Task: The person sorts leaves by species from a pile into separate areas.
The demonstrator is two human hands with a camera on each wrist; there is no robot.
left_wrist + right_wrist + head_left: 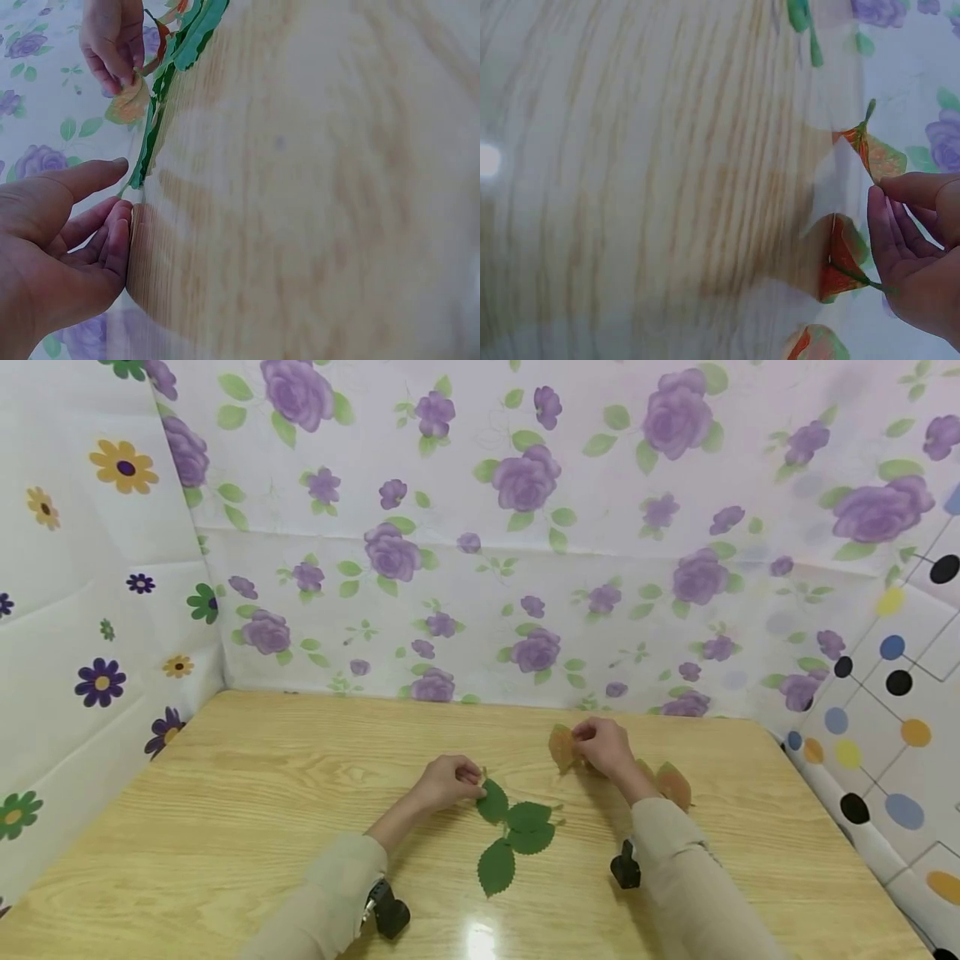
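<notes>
Several green artificial leaves with toothed edges lie on the table, among them an upper leaf [492, 802], a middle pair [530, 828] and a lower leaf [496, 867]. My left hand [448, 782] rests at the upper leaf; in the left wrist view its thumb stands apart from the fingers, which are beside the leaf's stem. Between thumb and fingertips, my right hand [604, 747] pinches an orange-green leaf [562, 748] by its edge. In the right wrist view, another orange leaf [844, 259] lies under that hand, and a third [819, 343] farther down.
A light wood-grain table [285, 777] carries everything. Behind it hangs a cloth [465, 602] with purple flowers. Flower-print cloth [67, 610] borders the left side, and dotted cloth [885, 693] the right. Below the right forearm, an orange leaf [675, 785] is partly covered.
</notes>
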